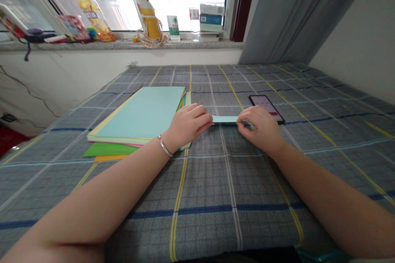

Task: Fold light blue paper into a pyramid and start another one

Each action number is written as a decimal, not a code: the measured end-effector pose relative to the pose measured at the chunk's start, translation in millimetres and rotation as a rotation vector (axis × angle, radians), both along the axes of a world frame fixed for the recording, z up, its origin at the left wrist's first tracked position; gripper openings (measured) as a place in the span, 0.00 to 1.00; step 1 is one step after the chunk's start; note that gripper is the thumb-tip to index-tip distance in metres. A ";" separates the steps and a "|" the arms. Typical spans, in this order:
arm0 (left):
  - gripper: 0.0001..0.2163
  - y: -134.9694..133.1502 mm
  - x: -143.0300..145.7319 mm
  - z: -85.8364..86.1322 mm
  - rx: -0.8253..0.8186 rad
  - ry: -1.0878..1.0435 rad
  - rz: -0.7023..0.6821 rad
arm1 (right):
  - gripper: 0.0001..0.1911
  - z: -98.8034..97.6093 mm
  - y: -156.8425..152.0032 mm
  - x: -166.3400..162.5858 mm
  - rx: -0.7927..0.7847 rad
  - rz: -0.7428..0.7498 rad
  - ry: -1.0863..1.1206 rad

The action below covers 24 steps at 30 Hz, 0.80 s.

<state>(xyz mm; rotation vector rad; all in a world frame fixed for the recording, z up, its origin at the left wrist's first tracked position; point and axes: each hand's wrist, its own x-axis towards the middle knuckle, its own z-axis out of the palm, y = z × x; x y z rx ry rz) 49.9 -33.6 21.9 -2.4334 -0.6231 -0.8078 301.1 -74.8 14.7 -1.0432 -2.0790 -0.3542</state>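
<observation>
A: What step is this, would you say?

B: Folding, I judge; a narrow light-blue paper strip (224,119) lies flat on the checked bedcover (216,197), just right of the stack of coloured paper (138,119); the left hand (188,125) has its grip pinched together on the strip's left end, and the right hand (262,127) has fingers closed down on the right end, though whether they clamp it or only press it flat I cannot tell.

A: Anything else near that stack?

B: A phone (267,108) with its screen lit, well to the right of the stack and just behind the right hand; beyond the stack, bottles (92,14) and boxes stand on the windowsill (123,44); a bracelet (165,146) sits on the left wrist, over the stack's near corner.

A: And what does the next move call for?

B: Probably even pressure from both ends, so the crease runs straight; the strip looks thin and could skew if one hand slips.
</observation>
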 end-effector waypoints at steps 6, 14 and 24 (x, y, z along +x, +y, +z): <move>0.11 1.8 -1.0 1.5 0.094 -0.029 -0.016 | 0.06 -3.6 4.6 3.0 0.005 -0.023 -0.022; 0.12 14.0 -11.4 -1.1 0.020 -0.012 0.003 | 0.03 -7.7 13.6 13.9 -0.006 -0.104 -0.062; 0.08 18.3 -19.4 -1.1 0.142 0.093 0.011 | 0.04 -2.6 13.4 24.1 0.104 -0.244 -0.173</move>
